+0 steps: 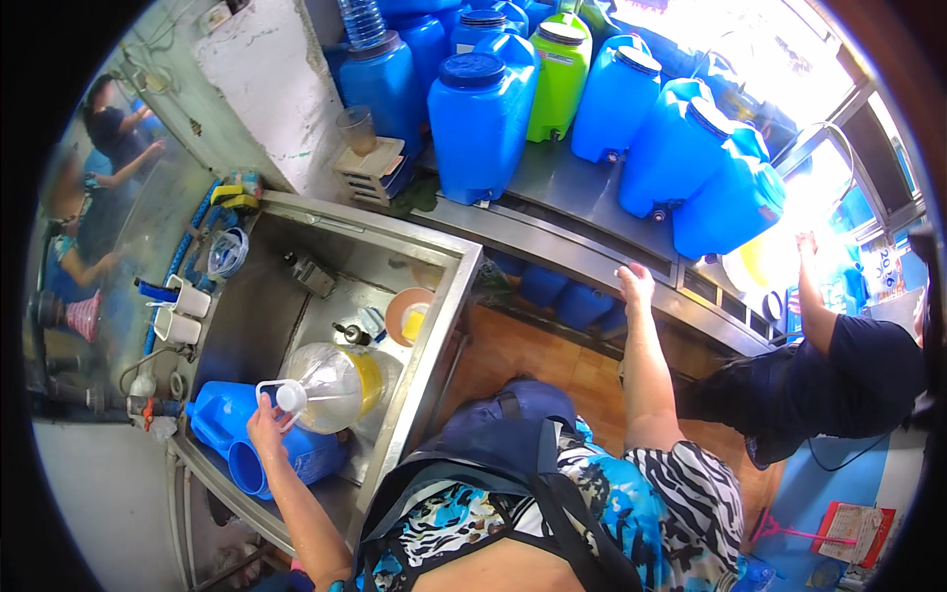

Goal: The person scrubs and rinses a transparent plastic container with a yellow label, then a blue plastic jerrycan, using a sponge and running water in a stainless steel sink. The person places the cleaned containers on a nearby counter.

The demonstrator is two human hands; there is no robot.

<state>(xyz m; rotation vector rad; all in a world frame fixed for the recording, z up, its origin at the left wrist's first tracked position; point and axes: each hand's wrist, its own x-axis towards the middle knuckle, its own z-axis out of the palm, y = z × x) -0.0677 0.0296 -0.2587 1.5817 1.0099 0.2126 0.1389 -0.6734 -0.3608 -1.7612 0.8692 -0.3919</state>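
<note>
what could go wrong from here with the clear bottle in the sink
Only the left hand holds the clear bottle by its white handle, while the right hand is near the counter, so the bottle might slip. It could also bump the blue container beside it, or perhaps knock the orange bowl.

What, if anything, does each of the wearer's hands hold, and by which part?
The left hand holds the large clear bottle by its white handle; whether the right hand holds anything cannot be told.
</note>
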